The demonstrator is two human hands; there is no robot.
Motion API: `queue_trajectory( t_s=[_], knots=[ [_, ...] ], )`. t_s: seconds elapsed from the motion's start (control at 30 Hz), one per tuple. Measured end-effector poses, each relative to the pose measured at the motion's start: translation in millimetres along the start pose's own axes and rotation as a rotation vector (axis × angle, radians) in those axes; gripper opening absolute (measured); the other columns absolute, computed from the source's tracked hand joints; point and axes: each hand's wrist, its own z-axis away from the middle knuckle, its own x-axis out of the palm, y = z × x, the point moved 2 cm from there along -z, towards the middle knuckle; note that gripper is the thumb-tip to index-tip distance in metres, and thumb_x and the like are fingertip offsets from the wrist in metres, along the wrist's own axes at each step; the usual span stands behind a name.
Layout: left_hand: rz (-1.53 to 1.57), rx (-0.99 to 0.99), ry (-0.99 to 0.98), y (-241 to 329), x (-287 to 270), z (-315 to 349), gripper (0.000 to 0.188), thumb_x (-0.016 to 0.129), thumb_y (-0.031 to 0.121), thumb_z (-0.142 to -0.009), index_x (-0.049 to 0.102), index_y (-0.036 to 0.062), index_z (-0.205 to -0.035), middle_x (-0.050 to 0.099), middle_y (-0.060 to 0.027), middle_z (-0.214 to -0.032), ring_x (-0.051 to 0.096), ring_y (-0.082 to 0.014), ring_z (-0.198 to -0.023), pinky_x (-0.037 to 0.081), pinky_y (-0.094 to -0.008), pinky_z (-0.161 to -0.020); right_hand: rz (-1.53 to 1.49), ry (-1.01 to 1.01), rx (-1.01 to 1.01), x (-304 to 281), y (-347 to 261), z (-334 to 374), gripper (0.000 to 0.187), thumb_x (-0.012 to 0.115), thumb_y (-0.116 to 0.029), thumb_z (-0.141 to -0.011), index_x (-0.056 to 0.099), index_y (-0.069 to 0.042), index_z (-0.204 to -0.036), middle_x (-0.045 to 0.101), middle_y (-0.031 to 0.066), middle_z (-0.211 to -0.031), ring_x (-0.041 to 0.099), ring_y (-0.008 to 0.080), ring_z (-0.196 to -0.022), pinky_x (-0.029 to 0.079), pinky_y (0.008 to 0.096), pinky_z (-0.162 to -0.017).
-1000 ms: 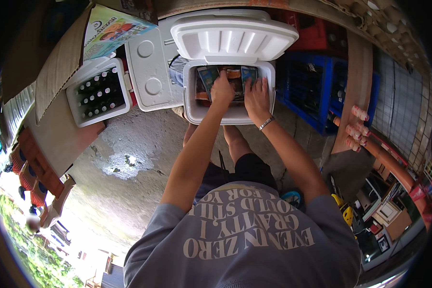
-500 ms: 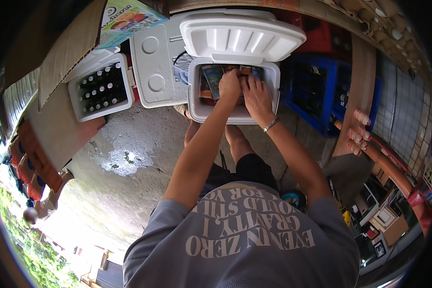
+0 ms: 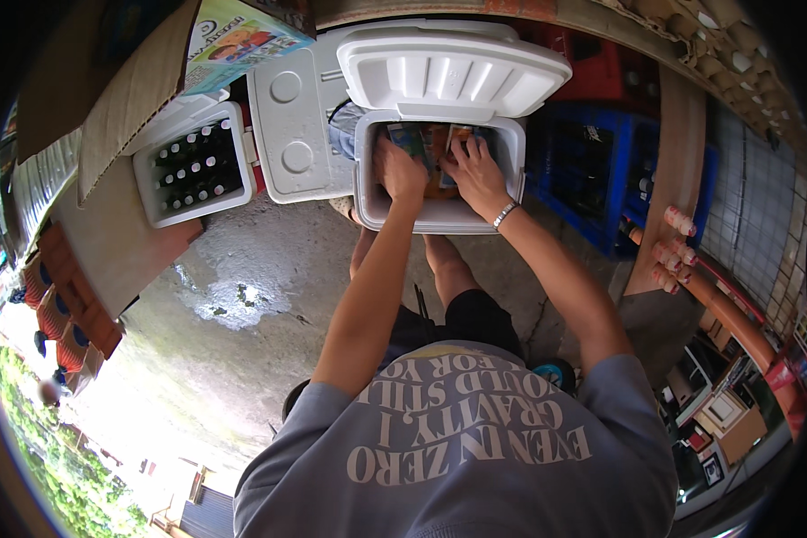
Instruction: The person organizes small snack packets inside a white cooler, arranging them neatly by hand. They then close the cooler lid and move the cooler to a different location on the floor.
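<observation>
Both my hands reach inside a white cooler box (image 3: 439, 215), its lid (image 3: 453, 76) tipped up on the far side. At the left inner wall, my left hand (image 3: 402, 172) closes around a dark teal packet (image 3: 409, 139), thumb to the right and fingers to the left. My right hand (image 3: 477, 175), with a metal bracelet (image 3: 506, 212) at its wrist, bends its fingers over an orange-and-white packet (image 3: 460, 132). More orange and brown packets (image 3: 438, 143) lie between the hands. The fingertips are partly hidden.
An open white cooler (image 3: 197, 206) of dark bottles stands left, beside a white lid panel (image 3: 287, 117). Blue crates (image 3: 574, 179) and a red crate (image 3: 592, 63) are right. A cardboard box (image 3: 134, 99) overhangs at upper left; egg trays (image 3: 735, 63) sit upper right. The concrete floor (image 3: 278, 350) has a wet patch.
My left hand has moved left and a little down, from the cooler's middle to the teal packet by the left wall. My right hand stays nearly in place, with its fingers slightly shifted.
</observation>
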Motion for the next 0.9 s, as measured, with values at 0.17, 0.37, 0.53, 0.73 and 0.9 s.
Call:
queue_trajectory(
  t_s=[0.17, 0.37, 0.53, 0.73, 0.9],
  knots=[
    [0.403, -0.016, -0.295, 1, -13, 5, 0.044, 0.073, 0.007, -0.077, 0.056, -0.0027, -0.116, 0.065, -0.0226, -0.108, 0.063, -0.0372, -0.102, 0.049, -0.0457, -0.085, -0.081, 0.05, 0.03, -6, 14, 17, 0.034, 0.054, -0.015, -0.089, 0.061, -0.016, -0.122, 0.05, 0.0169, -0.13, 0.045, 0.0398, -0.127, 0.034, 0.0533, -0.109],
    [0.587, -0.105, -0.381, 7, -5, 7, 0.033, 0.071, 0.003, -0.08, 0.062, -0.0026, -0.111, 0.072, -0.0163, -0.092, 0.069, -0.0253, -0.076, 0.053, -0.038, -0.069, -0.131, 0.105, 0.052, -8, 16, 24, 0.033, 0.055, -0.015, -0.089, 0.059, -0.015, -0.123, 0.049, 0.0198, -0.132, 0.049, 0.0393, -0.123, 0.038, 0.0516, -0.106],
    [0.709, -0.111, -0.398, 15, 21, -1, 0.03, 0.068, 0.0, -0.081, 0.062, -0.0031, -0.111, 0.072, -0.0149, -0.089, 0.068, -0.0209, -0.069, 0.054, -0.0358, -0.063, -0.143, 0.128, 0.057, 1, 14, 29, 0.04, 0.056, -0.016, -0.09, 0.055, -0.016, -0.13, 0.044, 0.0224, -0.138, 0.048, 0.0407, -0.123, 0.037, 0.0509, -0.106],
    [0.454, 0.241, -0.269, 8, 28, -5, 0.04, 0.066, 0.003, -0.082, 0.061, -0.0004, -0.122, 0.069, -0.0201, -0.094, 0.067, -0.0368, -0.085, 0.053, -0.043, -0.079, -0.131, 0.076, 0.098, -8, 4, 28, 0.048, 0.056, -0.016, -0.09, 0.051, -0.019, -0.138, 0.034, 0.021, -0.15, 0.041, 0.0437, -0.131, 0.033, 0.0528, -0.111],
    [0.035, 0.29, -0.191, 11, 20, 4, 0.052, 0.07, 0.013, -0.082, 0.057, 0.0045, -0.131, 0.055, -0.0231, -0.121, 0.054, -0.0405, -0.113, 0.05, -0.0456, -0.089, -0.062, 0.086, 0.039, -6, 7, 25, 0.053, 0.054, -0.017, -0.092, 0.048, -0.023, -0.144, 0.031, 0.0136, -0.156, 0.032, 0.0403, -0.14, 0.028, 0.0532, -0.115]
  ],
)
